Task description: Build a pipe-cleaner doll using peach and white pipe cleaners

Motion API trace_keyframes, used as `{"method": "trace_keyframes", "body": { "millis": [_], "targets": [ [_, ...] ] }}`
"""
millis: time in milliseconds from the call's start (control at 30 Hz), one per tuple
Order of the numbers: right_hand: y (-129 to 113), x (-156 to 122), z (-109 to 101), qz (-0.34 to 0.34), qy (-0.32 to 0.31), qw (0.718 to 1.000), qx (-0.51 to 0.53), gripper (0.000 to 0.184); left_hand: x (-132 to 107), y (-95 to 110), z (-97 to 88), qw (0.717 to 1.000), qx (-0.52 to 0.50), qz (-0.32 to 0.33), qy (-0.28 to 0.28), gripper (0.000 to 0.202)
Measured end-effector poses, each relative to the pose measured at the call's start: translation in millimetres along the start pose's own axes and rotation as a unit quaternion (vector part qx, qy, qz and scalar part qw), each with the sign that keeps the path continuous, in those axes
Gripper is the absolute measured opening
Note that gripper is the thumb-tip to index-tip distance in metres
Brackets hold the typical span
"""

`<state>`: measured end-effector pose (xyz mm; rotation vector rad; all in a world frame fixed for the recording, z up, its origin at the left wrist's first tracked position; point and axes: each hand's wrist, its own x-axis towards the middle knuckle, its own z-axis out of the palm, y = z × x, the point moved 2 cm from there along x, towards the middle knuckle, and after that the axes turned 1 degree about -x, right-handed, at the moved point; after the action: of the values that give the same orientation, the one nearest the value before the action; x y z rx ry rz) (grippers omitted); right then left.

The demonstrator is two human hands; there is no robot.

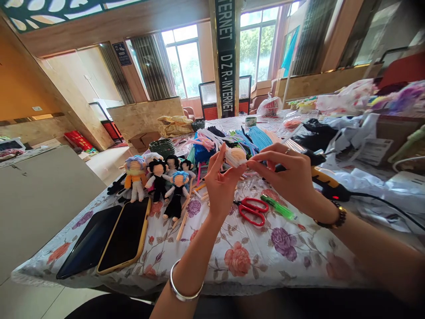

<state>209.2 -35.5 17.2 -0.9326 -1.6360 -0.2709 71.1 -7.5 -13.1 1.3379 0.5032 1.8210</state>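
My left hand [222, 181] and my right hand [288, 175] are raised above the table and pinch a small fuzzy ball [235, 156], peach with a white part, between their fingertips. The left hand's other fingers are stretched upward; the right hand's fingers curl around the ball's right side. A silver bangle sits on my left wrist and a bead bracelet on my right. Below the hands lie red scissors [253, 209] and a green lighter [278, 207] on the flowered tablecloth [239, 257].
Several small pipe-cleaner dolls [156, 179] lie at the left of the table. Two phones [109, 239] rest near the front left edge. A glue gun [323, 181] with a black cord lies to the right. Pipe-cleaner bundles [229, 139], bags and boxes crowd the back.
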Motion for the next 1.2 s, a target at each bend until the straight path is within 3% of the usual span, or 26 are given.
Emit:
{"method": "trace_keyframes", "body": {
  "millis": [1200],
  "targets": [
    [-4.0,-2.1,0.7,0.001,-0.009,1.0,0.001,0.014,-0.7,-0.6,0.1,0.999,0.023,0.04,-0.005,0.049]
  ]
}}
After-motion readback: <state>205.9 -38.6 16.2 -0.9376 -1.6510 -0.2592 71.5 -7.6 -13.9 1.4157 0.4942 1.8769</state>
